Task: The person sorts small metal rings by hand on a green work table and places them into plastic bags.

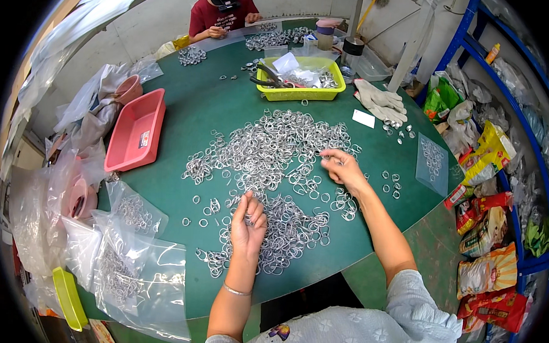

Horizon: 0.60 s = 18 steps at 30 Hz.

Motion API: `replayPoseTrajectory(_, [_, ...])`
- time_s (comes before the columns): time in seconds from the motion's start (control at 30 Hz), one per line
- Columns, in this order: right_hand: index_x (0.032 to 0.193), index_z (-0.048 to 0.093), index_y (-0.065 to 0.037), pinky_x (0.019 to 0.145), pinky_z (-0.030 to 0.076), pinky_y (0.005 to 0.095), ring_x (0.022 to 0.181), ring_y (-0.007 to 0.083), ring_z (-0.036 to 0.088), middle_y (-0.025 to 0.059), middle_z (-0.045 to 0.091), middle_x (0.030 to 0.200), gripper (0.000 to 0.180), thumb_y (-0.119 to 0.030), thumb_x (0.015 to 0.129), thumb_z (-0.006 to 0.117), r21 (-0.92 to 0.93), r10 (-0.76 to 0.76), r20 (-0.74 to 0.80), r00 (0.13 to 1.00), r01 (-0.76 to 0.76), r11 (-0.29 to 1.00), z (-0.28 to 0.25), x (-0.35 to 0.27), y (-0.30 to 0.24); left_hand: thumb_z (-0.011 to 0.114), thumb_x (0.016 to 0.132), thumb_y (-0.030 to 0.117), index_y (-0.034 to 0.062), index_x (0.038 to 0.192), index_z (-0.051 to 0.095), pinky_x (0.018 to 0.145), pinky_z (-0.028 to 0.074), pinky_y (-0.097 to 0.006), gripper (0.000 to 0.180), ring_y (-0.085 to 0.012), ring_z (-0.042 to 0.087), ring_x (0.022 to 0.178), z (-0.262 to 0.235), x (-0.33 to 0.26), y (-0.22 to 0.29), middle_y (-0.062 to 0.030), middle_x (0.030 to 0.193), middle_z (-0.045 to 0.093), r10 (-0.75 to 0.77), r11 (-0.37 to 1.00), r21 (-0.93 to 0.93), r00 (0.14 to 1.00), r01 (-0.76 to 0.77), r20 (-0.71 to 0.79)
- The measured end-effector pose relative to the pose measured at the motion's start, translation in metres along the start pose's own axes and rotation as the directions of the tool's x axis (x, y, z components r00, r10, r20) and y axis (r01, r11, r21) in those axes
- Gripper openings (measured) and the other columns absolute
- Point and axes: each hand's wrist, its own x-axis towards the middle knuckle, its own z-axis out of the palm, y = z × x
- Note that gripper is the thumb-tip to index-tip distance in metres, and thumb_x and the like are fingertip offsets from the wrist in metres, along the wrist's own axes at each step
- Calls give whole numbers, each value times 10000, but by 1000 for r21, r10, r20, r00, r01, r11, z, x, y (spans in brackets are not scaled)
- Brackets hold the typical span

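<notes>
A big heap of small silver metal rings (275,147) lies spread over the green table (204,107). My left hand (248,222) is raised over the nearer part of the heap, its fingers pinched together on a few rings. Further out, my right hand (342,169) rests at the heap's right edge, thumb and fingers closed on a ring. Loose single rings (391,183) lie scattered to the right of that hand.
Clear plastic bags of rings (130,251) lie at my left, a pink tray (135,132) beyond them. A yellow-green basket (300,80) with tools, white gloves (381,102) and a small bag (433,163) sit further off. Another person (223,13) works across the table. Blue shelving (519,182) stands right.
</notes>
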Motion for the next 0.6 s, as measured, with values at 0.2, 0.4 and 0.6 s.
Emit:
replayPoseTrajectory(0.2, [891,649,-72,511,351,322,493,152,403,39,402,525,219,-154,705,731,-718,-50,3,999,37,695,28,-11,-13,457,947,167,28,1016,547,405,270,-190,180,-71,311,542,-3,-2,3,17,651,329,6,1000,-5,1000,-6,3])
replayPoseTrajectory(0.4, [843,603,-36,477,366,254,534,97,466,23,552,645,168,-129,749,707,-260,96,68,993,-75,963,10,-3,-2,453,948,171,28,1015,543,408,268,-192,182,-71,308,540,-1,-1,2,17,649,327,1,1000,-11,1000,0,2])
replayPoseTrajectory(0.6, [906,558,-23,632,497,245,810,181,546,110,564,966,83,-56,832,572,916,144,-22,989,-38,400,-11,2,-16,454,947,174,31,1004,539,414,268,-191,176,-70,304,538,-1,0,2,19,649,325,0,1000,-7,1000,0,23])
